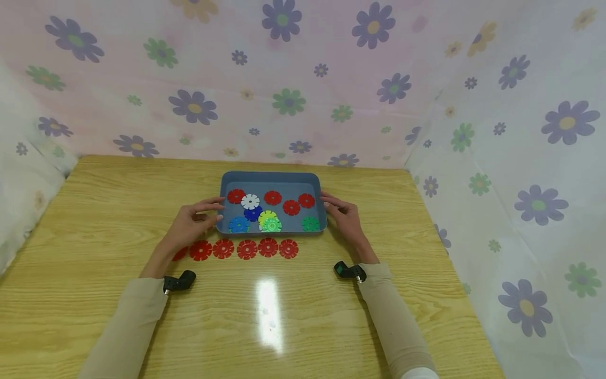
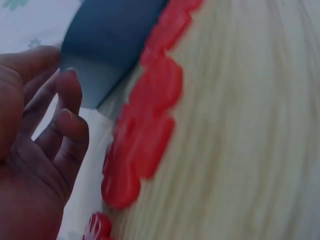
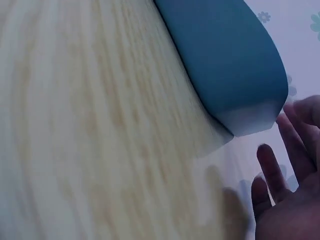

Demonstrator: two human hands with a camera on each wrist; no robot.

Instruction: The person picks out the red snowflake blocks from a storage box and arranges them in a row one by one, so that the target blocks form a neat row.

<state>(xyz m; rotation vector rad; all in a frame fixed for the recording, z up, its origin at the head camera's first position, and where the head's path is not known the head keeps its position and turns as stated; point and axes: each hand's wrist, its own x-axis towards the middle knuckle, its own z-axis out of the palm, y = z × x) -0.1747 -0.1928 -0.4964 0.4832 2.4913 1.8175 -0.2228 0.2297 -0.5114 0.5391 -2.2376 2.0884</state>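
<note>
A blue-grey rectangular tray [image 1: 272, 235] rests on the wooden table, holding several notched plastic discs. Red discs [image 1: 272, 198], a white disc [image 1: 250, 201], a dark blue disc [image 1: 253, 214], a lighter blue disc [image 1: 239, 225], a yellow disc [image 1: 268, 216] and green discs [image 1: 310, 224] lie inside. My left hand [image 1: 189, 223] has its fingertips at the tray's left end. Opposite it, my right hand [image 1: 346, 218] reaches the right end with fingers extended. In the right wrist view, fingertips [image 3: 284, 120] meet the tray's corner while the other fingers stand apart from it.
Along the tray's near side runs a row of several red discs [image 1: 247, 249], the leftmost partly hidden by my left wrist. Flowered cloth [image 1: 289, 131] hangs behind and beside the table [image 1: 227, 326]. A wrist camera [image 1: 180, 280] sits at each sleeve end.
</note>
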